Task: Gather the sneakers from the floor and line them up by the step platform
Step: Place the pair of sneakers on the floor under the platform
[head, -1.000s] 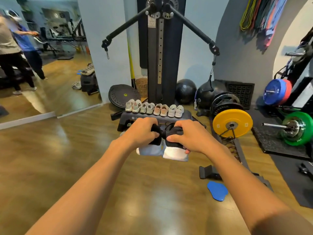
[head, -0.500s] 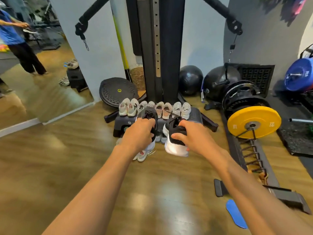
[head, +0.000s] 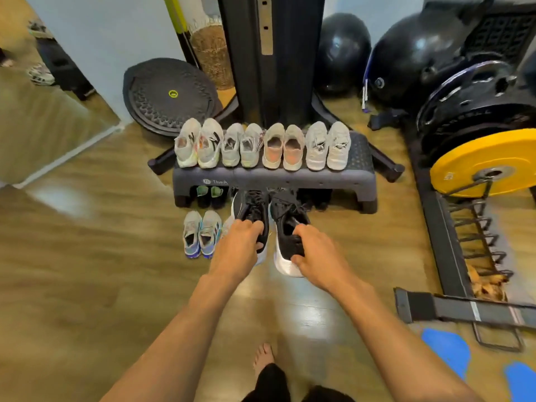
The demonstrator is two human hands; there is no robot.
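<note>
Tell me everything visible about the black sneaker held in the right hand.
This black sneaker has a dark mesh-looking upper, black laces and a thick white sole. The right hand grips its heel end; its toe points toward the step platform. It sits beside the other black sneaker; floor contact is unclear.

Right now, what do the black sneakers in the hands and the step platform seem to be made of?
Black sneakers: uppers look like matte knit or mesh fabric, dull and soft with laces; white soles seem foam. Step platform: probably moulded plastic, dark grey, matte, with a dotted grip top.
</note>
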